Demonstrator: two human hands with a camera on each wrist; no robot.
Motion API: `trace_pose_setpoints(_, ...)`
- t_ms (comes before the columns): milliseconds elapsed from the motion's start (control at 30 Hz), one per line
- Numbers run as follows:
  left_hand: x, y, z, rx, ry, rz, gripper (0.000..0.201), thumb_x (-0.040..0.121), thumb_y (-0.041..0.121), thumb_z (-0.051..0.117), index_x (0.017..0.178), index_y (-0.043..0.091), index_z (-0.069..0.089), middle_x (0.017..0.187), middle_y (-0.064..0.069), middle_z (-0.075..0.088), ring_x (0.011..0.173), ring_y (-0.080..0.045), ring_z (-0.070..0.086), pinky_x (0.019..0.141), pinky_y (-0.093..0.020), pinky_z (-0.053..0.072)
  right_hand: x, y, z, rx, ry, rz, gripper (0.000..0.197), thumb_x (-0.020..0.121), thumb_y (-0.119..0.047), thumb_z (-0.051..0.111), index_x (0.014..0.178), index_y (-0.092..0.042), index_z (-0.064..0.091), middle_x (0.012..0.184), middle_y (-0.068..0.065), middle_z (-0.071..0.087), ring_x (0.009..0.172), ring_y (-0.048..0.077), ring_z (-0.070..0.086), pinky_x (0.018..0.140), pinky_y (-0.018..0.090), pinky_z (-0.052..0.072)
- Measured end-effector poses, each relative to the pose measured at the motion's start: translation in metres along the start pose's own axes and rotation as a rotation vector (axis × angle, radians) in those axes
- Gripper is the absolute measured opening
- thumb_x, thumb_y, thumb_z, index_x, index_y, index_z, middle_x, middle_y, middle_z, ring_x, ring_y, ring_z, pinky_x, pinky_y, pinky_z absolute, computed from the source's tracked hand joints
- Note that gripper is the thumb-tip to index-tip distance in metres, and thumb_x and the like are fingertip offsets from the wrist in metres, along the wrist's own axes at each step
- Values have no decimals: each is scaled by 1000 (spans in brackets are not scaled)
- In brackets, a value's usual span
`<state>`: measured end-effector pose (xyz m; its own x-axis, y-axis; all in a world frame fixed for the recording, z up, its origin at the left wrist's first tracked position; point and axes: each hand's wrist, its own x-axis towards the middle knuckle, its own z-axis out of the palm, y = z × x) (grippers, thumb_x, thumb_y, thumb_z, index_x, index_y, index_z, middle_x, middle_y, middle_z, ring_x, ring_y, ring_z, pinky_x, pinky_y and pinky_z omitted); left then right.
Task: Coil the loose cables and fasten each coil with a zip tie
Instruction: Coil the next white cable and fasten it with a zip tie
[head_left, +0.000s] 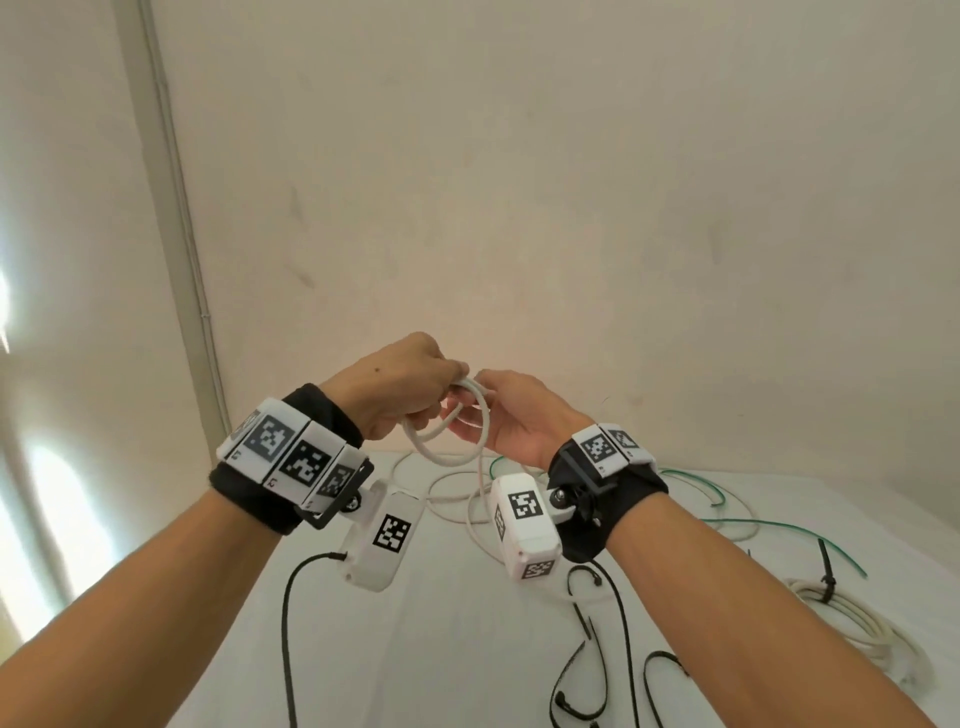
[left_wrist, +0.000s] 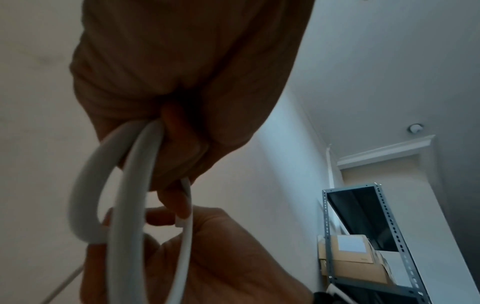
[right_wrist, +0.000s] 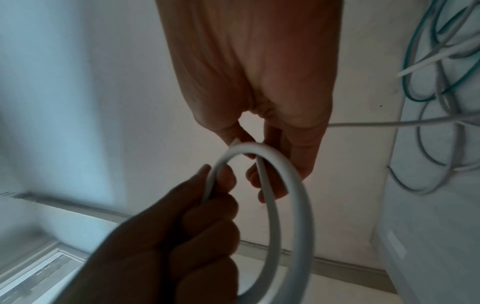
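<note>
Both hands are raised above the white table (head_left: 426, 623) and hold one white cable (head_left: 451, 451) between them. My left hand (head_left: 434, 387) grips the tops of two or three small loops in its curled fingers; the left wrist view shows the loops (left_wrist: 130, 185) hanging from that fist (left_wrist: 182, 127). Just right of it, my right hand (head_left: 480, 410) pinches a strand of the same cable (right_wrist: 298, 195) between thumb and fingers (right_wrist: 262, 176). The loose rest of the cable (head_left: 467, 499) trails down onto the table under the hands.
At the table's right edge lies a coiled white cable (head_left: 862, 623) fastened with a black zip tie (head_left: 827, 571). Loose green cable (head_left: 810, 530) and white cable lie behind it. Several black zip ties (head_left: 587, 654) lie front centre. A metal shelf (left_wrist: 369, 257) holds cardboard boxes.
</note>
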<state>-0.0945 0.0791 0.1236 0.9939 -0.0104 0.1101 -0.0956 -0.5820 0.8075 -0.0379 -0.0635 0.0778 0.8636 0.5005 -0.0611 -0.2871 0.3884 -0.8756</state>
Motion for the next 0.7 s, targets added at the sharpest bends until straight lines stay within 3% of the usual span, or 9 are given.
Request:
trace_pose_setpoints(100, 0, -7, -2, -113, 41, -13, 45, 110, 24, 47, 97, -13, 68, 61, -3, 42, 42, -11, 36, 43, -24, 32, -4, -4, 5, -76, -2, 32, 18, 97, -4, 42, 91, -3, 58, 66, 8, 61, 68, 22, 56, 61, 31, 58)
trace_pose_setpoints(233, 3, -15, -8, -271, 199, 6, 39, 111, 22, 42, 88, -1, 64, 61, -2, 38, 39, -8, 35, 39, -20, 32, -7, -6, 3, -74, 36, 2, 21, 97, -6, 49, 111, -4, 63, 73, 8, 55, 64, 24, 59, 63, 33, 59)
trace_pose_setpoints(333, 8, -24, -8, -248, 132, -42, 38, 111, 21, 44, 86, 1, 64, 61, -1, 39, 39, -8, 36, 39, -20, 31, -9, -3, 2, -201, 24, -19, 16, 103, -16, 57, 112, -7, 67, 75, 8, 57, 65, 24, 59, 66, 35, 59)
trace_pose_setpoints(433, 10, -30, -6, -187, 80, -49, 39, 110, 23, 46, 84, 2, 65, 61, 0, 39, 42, -9, 35, 41, -21, 31, -12, -2, 1, -395, 11, -97, 23, 107, -14, 48, 116, -6, 69, 90, 12, 56, 76, 24, 57, 71, 36, 61)
trace_pose_setpoints(567, 15, -40, -3, -99, 38, -52, 42, 110, 26, 48, 88, -1, 72, 61, 0, 39, 47, -12, 36, 46, -24, 33, -17, -3, -8, -535, -10, -167, 29, 109, -9, 44, 126, -3, 67, 97, 11, 55, 82, 30, 63, 92, 46, 60)
trace_pose_setpoints(700, 16, -43, 9, -131, 28, -7, 41, 109, 24, 49, 94, -3, 75, 60, -1, 35, 47, -12, 33, 45, -23, 30, -20, 2, -9, -688, -1, -228, 29, 108, -13, 47, 121, -10, 73, 106, 16, 67, 85, 26, 65, 86, 38, 61)
